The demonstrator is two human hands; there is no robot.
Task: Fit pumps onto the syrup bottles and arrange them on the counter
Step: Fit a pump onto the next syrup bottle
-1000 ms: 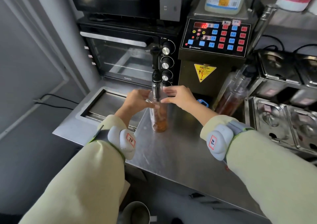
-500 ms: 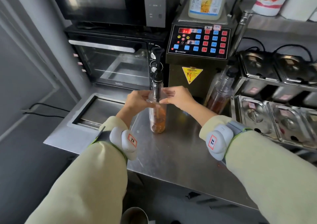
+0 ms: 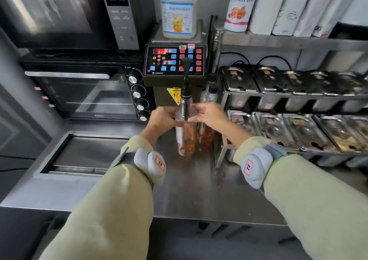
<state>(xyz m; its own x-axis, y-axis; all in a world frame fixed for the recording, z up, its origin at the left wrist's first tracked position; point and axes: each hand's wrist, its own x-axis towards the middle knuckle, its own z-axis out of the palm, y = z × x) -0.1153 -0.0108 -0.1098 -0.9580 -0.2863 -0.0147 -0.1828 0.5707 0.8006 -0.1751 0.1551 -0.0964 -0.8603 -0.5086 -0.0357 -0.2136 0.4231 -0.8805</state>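
My left hand (image 3: 163,118) and right hand (image 3: 209,114) close around the shoulder of a clear syrup bottle (image 3: 185,132) standing on the steel counter (image 3: 199,190), fingers wrapped against the glass from either side, fingertips nearly meeting across its front. The bottle stands upright, long axis vertical, its base on the counter and amber syrup filling its lower part. A black pump (image 3: 186,76) is seated in its neck, the stem rising straight up and the dip tube visible running down inside the bottle. The pump's head is at the top, in front of the control panel of the dispensing machine (image 3: 175,60); which way its spout points I cannot tell from this angle.

Just beside it on the right, partly hidden behind my right hand, stands a second bottle (image 3: 207,134) of amber syrup, also upright, with a dark top. The two bottles sit close together, whether touching I cannot tell. Both stand in front of the machine, between the oven (image 3: 83,92) on the left and the rack of lidded steel containers (image 3: 288,104) on the right. Grey wrist bands (image 3: 255,167) sit over my pale green sleeves.
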